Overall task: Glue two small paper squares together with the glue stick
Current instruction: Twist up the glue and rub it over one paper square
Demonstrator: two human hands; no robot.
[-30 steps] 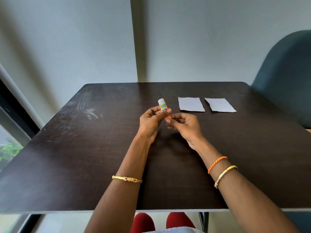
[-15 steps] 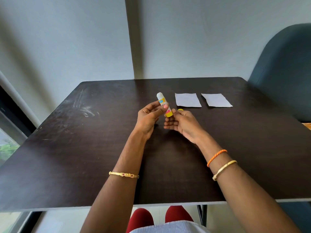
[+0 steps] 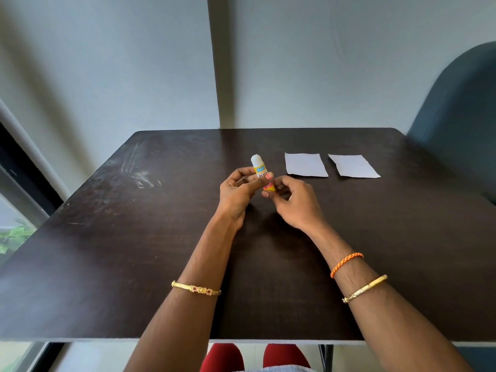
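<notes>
A small glue stick (image 3: 259, 167) with a yellow label and a white upper end stands nearly upright above the dark table (image 3: 134, 237). My left hand (image 3: 239, 193) grips its middle with fingers and thumb. My right hand (image 3: 291, 201) pinches its yellow bottom end with curled fingers. Two white paper squares lie flat on the table behind and to the right of my hands: the left square (image 3: 305, 164) and the right square (image 3: 353, 166), a small gap between them.
A blue-grey chair back (image 3: 456, 108) rises at the table's right rear corner. A pale wall runs behind the table. A window frame and green leaves (image 3: 16, 234) are at the far left. Red-clad knees show under the near edge.
My right hand's fingers have curled back around the stick's bottom end after briefly loosening half a second ago. The stick stays in my left hand, tilted a bit more upright.
</notes>
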